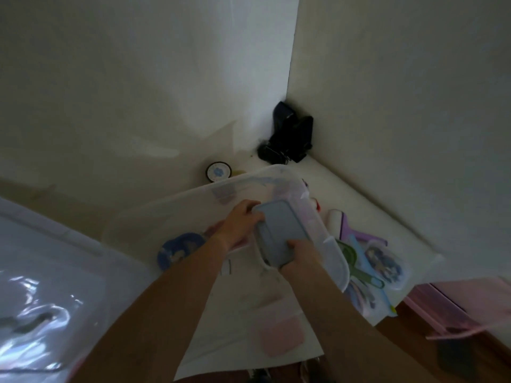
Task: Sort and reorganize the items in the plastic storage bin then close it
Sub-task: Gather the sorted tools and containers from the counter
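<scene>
A translucent plastic storage bin point(279, 172) stands on a white surface in the room's corner. Over its right side I hold a grey-blue rectangular lidded container point(282, 229) with both hands. My left hand point(243, 221) grips its far left edge. My right hand point(300, 251) grips its near right corner. Inside the bin lie a blue patterned round item point(179, 248) and a pink flat pad point(282, 337), both blurred through the plastic.
Beside the bin on the right lie a purple tool point(356, 233), green scissors-like handles point(359, 269) and packaged items point(384, 265). A black device point(290, 134) sits in the corner, a round tin point(218, 171) behind the bin. A clear lid point(41, 272) is at left, a pink bin point(464, 305) at right.
</scene>
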Demonstrator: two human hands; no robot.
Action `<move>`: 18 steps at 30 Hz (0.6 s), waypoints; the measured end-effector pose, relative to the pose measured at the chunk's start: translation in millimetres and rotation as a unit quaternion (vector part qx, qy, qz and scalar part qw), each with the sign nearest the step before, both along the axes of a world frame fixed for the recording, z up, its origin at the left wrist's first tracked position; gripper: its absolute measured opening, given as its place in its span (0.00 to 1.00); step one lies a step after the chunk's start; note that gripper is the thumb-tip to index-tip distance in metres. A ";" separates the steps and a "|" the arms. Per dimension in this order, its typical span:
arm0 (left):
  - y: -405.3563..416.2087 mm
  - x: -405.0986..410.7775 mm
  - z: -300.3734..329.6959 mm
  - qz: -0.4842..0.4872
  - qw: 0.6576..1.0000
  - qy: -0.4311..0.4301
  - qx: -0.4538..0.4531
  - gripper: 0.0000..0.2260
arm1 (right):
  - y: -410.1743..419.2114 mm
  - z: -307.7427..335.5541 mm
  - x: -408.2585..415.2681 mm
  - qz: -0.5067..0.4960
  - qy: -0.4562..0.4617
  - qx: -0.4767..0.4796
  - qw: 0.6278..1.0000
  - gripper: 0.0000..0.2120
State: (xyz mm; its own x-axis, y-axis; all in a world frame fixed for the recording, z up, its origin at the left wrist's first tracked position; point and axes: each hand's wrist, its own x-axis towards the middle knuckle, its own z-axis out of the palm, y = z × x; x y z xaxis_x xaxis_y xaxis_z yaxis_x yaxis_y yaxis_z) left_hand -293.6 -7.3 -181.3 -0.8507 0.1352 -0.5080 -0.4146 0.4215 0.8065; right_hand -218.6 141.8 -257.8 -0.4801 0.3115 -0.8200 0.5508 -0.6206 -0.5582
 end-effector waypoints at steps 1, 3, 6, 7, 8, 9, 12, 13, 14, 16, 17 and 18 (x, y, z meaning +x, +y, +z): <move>2.2 2.1 4.2 -0.010 1.000 0.008 -0.016 0.35 | -1.3 -24.8 -3.8 0.002 0.007 0.004 1.000 0.27; 7.2 6.1 12.9 -0.042 0.997 0.019 -0.062 0.30 | -13.1 -14.7 -7.3 -0.033 0.001 0.056 0.998 0.27; 10.2 14.1 15.9 -0.013 0.991 0.051 -0.126 0.26 | -30.2 47.2 -8.4 -0.026 -0.011 0.099 0.995 0.12; 10.8 19.8 15.6 0.012 0.985 0.074 -0.158 0.26 | -31.5 55.7 -9.1 -0.015 -0.009 0.101 0.995 0.10; 11.3 27.1 14.1 0.033 0.977 0.096 -0.186 0.26 | -32.7 60.1 -10.0 -0.015 -0.016 0.094 0.995 0.13; 12.8 36.3 14.0 0.048 0.970 0.115 -0.206 0.25 | -30.1 62.8 -10.3 -0.011 -0.030 0.091 0.995 0.16; 19.3 62.0 11.4 0.075 0.980 0.104 -0.155 0.22 | -26.1 64.4 -16.0 0.001 -0.065 0.037 0.997 0.20; 22.4 67.3 11.0 0.077 0.985 0.094 -0.122 0.23 | -26.5 60.4 -19.0 0.003 -0.067 0.016 0.998 0.19; 24.7 69.8 8.7 0.078 0.987 0.090 -0.105 0.24 | -23.7 47.5 -21.3 0.007 -0.069 0.012 0.997 0.21; 27.1 66.1 8.5 0.097 0.988 0.090 -0.082 0.25 | -17.0 -13.3 -32.4 0.008 -0.040 0.010 0.999 0.26; 27.6 62.4 5.7 0.106 0.988 0.089 -0.067 0.25 | -16.0 -19.2 -33.7 0.021 -0.020 -0.006 1.000 0.25; 27.8 59.9 6.5 0.113 0.989 0.078 -0.049 0.26 | -15.1 -16.6 -34.2 0.037 -0.010 0.002 0.999 0.23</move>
State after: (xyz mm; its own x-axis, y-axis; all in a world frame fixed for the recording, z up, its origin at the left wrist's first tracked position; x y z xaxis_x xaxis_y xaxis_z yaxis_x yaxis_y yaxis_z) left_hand -233.7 20.5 -174.9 -0.9228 -0.1108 -0.3690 -0.3805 0.4114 0.8282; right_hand -252.7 126.7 -274.3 -0.4858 0.2798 -0.8281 0.6059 -0.5750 -0.5498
